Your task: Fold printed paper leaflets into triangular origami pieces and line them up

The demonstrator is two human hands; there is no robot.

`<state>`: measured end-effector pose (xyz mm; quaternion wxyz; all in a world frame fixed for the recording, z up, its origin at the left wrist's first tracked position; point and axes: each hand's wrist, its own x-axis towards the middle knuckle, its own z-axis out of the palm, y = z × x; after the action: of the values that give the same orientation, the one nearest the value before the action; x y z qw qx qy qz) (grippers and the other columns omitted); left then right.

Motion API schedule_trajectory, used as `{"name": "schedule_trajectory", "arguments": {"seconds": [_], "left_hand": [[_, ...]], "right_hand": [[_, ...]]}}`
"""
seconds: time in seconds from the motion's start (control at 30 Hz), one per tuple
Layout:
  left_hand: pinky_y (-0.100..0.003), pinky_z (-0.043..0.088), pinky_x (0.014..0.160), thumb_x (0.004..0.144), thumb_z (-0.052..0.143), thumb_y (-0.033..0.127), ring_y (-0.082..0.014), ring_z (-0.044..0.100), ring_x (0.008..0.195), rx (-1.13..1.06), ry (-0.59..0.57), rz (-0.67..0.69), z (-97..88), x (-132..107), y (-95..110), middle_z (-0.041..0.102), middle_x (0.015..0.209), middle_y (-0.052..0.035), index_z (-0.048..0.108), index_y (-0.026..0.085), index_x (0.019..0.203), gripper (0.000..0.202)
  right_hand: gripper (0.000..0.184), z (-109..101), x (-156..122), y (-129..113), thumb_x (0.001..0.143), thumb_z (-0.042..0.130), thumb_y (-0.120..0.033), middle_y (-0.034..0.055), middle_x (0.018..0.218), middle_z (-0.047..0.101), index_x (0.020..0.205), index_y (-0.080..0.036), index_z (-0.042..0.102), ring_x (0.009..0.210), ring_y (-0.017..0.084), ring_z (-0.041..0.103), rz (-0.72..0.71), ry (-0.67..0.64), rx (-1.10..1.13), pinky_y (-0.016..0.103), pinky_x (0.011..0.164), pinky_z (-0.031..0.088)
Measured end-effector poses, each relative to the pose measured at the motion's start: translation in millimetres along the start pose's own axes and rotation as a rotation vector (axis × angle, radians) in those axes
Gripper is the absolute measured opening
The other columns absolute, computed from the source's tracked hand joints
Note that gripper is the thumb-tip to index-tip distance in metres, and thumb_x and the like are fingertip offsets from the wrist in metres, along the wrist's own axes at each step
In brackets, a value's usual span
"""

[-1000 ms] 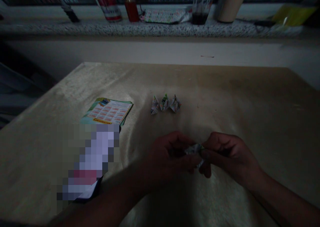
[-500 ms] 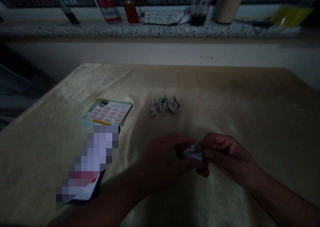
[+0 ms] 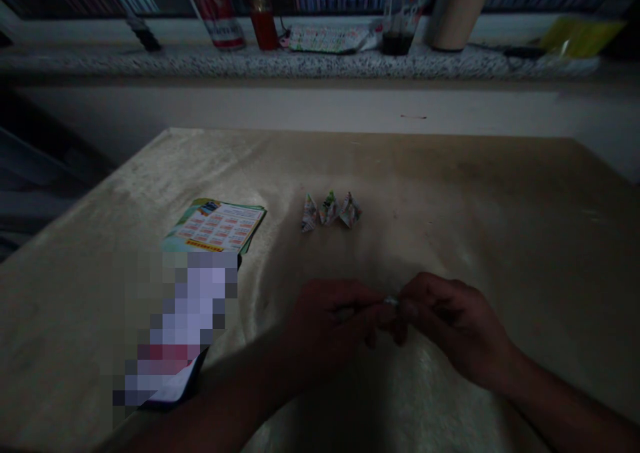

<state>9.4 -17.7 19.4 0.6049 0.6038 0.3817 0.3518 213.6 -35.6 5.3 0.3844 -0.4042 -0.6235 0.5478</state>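
Between my two hands, low over the table, is a small piece of folded printed paper [image 3: 392, 302], mostly hidden by the fingers. My left hand [image 3: 337, 316] pinches it from the left with thumb and fingers pressed together. From the right, my right hand [image 3: 445, 316] pinches its other side, fingertips close to those of the left. Beyond the hands, three small folded paper shapes stand in a row: the left one [image 3: 309, 214], the middle one [image 3: 329, 209] and the right one [image 3: 350, 211], all with pointed tips and print.
Left of the hands lie a stack of printed cards [image 3: 215, 225] and a phone [image 3: 185, 333] with a blurred screen. On the stone windowsill [image 3: 320, 66] behind the table [image 3: 475, 173] stand a red can [image 3: 220, 16], a red bottle [image 3: 264, 26] and a glass with dark liquid [image 3: 397, 40].
The fingers have closed in over the folded paper, so much less of it shows. My left hand's fingers and thumb have come together. The three standing shapes stay put.
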Motion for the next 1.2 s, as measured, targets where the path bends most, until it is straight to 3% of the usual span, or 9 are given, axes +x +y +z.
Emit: {"name": "schedule_trajectory", "arguments": {"seconds": [0.07, 0.17, 0.27, 0.4, 0.53, 0.7, 0.87, 1.07, 1.2], "left_hand": [[-0.020, 0.049, 0.054, 0.090, 0.071, 0.027, -0.0106, 0.061, 0.055, -0.129, -0.038, -0.082, 2.4, -1, -2, 0.073, 0.066, -0.0024, 0.076, 0.016, 0.077, 0.018], [-0.020, 0.048, 0.053, 0.091, 0.070, 0.033, -0.0109, 0.059, 0.056, -0.228, -0.082, -0.151, 4.7, -2, -3, 0.067, 0.065, -0.0013, 0.068, 0.015, 0.082, 0.020], [-0.019, 0.042, 0.052, 0.097, 0.060, 0.036, -0.0095, 0.053, 0.055, -0.152, -0.129, -0.068, 5.9, -5, -1, 0.059, 0.064, 0.0010, 0.060, 0.016, 0.084, 0.024], [-0.020, 0.036, 0.051, 0.101, 0.053, 0.032, -0.0086, 0.047, 0.053, -0.084, -0.099, 0.059, 7.4, -10, 0, 0.055, 0.063, 0.0022, 0.057, 0.016, 0.083, 0.025], [-0.020, 0.037, 0.054, 0.101, 0.056, 0.030, -0.0102, 0.054, 0.060, -0.132, -0.052, 0.057, 8.8, -12, -5, 0.061, 0.068, -0.0004, 0.057, 0.016, 0.084, 0.022], [-0.018, 0.036, 0.052, 0.101, 0.058, 0.030, -0.0071, 0.047, 0.056, -0.261, -0.054, 0.016, 11.6, -10, -12, 0.058, 0.067, 0.0030, 0.056, 0.017, 0.085, 0.021], [-0.017, 0.033, 0.048, 0.100, 0.058, 0.034, -0.0067, 0.042, 0.052, -0.261, -0.057, -0.019, 11.5, -6, -9, 0.050, 0.061, 0.0064, 0.055, 0.018, 0.087, 0.021], [-0.018, 0.034, 0.050, 0.099, 0.058, 0.028, -0.0071, 0.043, 0.053, -0.058, -0.032, 0.039, 5.5, -9, -7, 0.051, 0.062, 0.0054, 0.059, 0.017, 0.085, 0.018], [-0.018, 0.038, 0.053, 0.097, 0.063, 0.036, -0.0082, 0.049, 0.057, -0.088, 0.030, -0.007, 4.9, -5, -15, 0.057, 0.065, 0.0032, 0.065, 0.017, 0.091, 0.021]], "right_hand": [[0.030, -1, -1, -1, 0.104, 0.053, -0.029, 0.0028, 0.066, 0.069, 0.080, -0.016, 0.066, 0.059, 0.012, 0.065, -0.080, -0.068, -0.179, 0.022, 0.054, 0.047], [0.033, -1, -4, -4, 0.104, 0.049, -0.023, 0.0013, 0.060, 0.065, 0.076, -0.016, 0.065, 0.052, 0.010, 0.063, -0.177, -0.124, -0.265, 0.021, 0.052, 0.046], [0.036, 1, -5, -7, 0.104, 0.049, -0.022, -0.0006, 0.052, 0.061, 0.071, -0.016, 0.064, 0.043, 0.008, 0.058, -0.220, -0.109, -0.256, 0.020, 0.046, 0.043], [0.036, 6, -5, -7, 0.103, 0.051, -0.021, -0.0016, 0.049, 0.060, 0.069, -0.016, 0.063, 0.039, 0.007, 0.056, -0.251, -0.079, -0.238, 0.019, 0.044, 0.042], [0.035, 9, -5, -7, 0.104, 0.050, -0.021, -0.0003, 0.054, 0.065, 0.072, -0.016, 0.063, 0.046, 0.008, 0.062, -0.195, -0.107, -0.229, 0.018, 0.049, 0.045], [0.032, 9, -5, -7, 0.103, 0.050, -0.017, -0.0006, 0.052, 0.064, 0.072, -0.016, 0.062, 0.043, 0.008, 0.060, -0.270, -0.080, -0.278, 0.018, 0.048, 0.045], [0.034, 9, -3, -5, 0.104, 0.050, -0.020, -0.0005, 0.051, 0.064, 0.071, -0.017, 0.061, 0.043, 0.008, 0.061, -0.178, -0.064, -0.214, 0.018, 0.046, 0.044], [0.042, 9, -2, 1, 0.107, 0.046, -0.032, 0.0017, 0.056, 0.068, 0.074, -0.016, 0.065, 0.049, 0.010, 0.062, -0.033, -0.100, -0.047, 0.022, 0.050, 0.046], [0.043, 4, 2, 3, 0.106, 0.049, -0.040, 0.0038, 0.062, 0.072, 0.077, -0.016, 0.068, 0.057, 0.013, 0.066, 0.056, -0.098, 0.065, 0.026, 0.058, 0.050]]}}
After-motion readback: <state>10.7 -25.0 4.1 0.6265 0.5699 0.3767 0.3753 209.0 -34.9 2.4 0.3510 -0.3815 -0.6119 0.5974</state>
